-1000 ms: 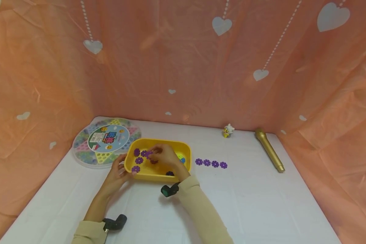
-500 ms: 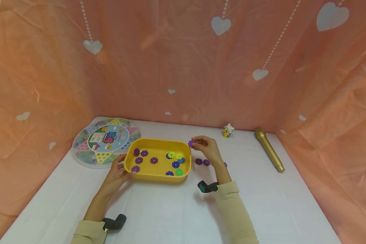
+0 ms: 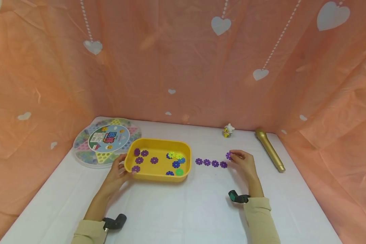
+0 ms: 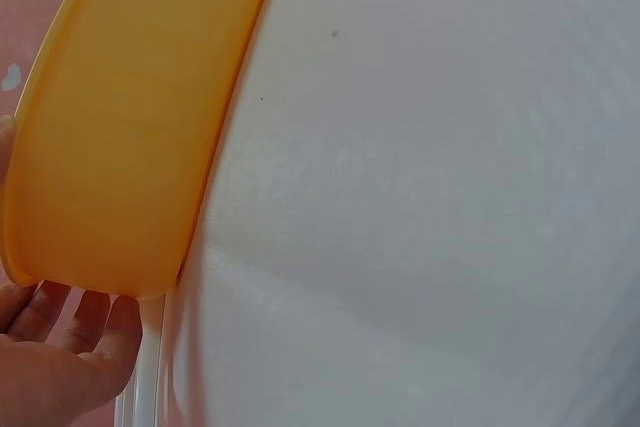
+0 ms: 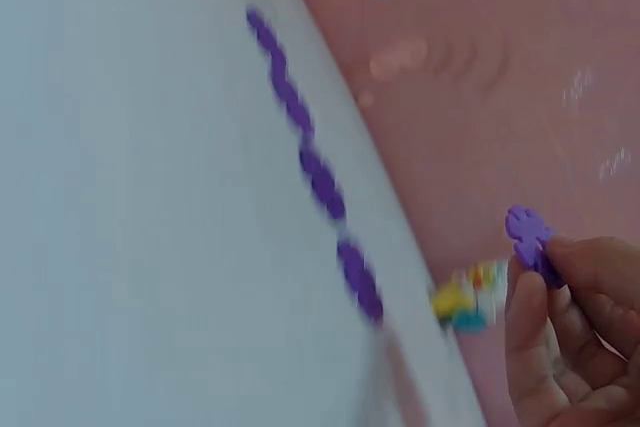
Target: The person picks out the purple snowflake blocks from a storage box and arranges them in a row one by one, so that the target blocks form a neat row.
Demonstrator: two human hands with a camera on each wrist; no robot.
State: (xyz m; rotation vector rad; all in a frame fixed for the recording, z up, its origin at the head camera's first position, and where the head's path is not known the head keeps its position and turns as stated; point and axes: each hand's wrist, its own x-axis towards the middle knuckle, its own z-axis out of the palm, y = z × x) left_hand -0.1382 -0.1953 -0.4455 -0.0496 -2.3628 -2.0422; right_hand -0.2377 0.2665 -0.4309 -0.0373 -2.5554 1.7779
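My right hand (image 3: 245, 166) pinches a purple snowflake disc (image 3: 228, 156) between thumb and fingers, raised just past the right end of a row of purple discs (image 3: 215, 164) on the table. In the right wrist view the held disc (image 5: 530, 239) is tilted and partly covered by the thumb. A yellow plastic tub (image 3: 158, 178) stands left of the row. My left hand (image 3: 116, 174) holds the tub's left end; the left wrist view has the fingers (image 4: 120, 342) against its end wall. Purple discs (image 3: 154, 160) lie mostly at the tub's left, with blue (image 3: 176, 164), yellow (image 3: 171, 155) and green ones (image 3: 179, 172) at the right.
Behind the left hand lies a round, clear-lidded Chinese checkers box (image 3: 106, 142), close against the tub. A small white-and-yellow figurine (image 3: 228, 130) stands at the back edge. To the right lies a gold microphone (image 3: 269, 150). Pink curtains (image 3: 183, 67) surround the table.
My right hand has lifted a purple disc out of the tub and carried it rightward, over to the far end of the row. The left hand and the tub stay in place.
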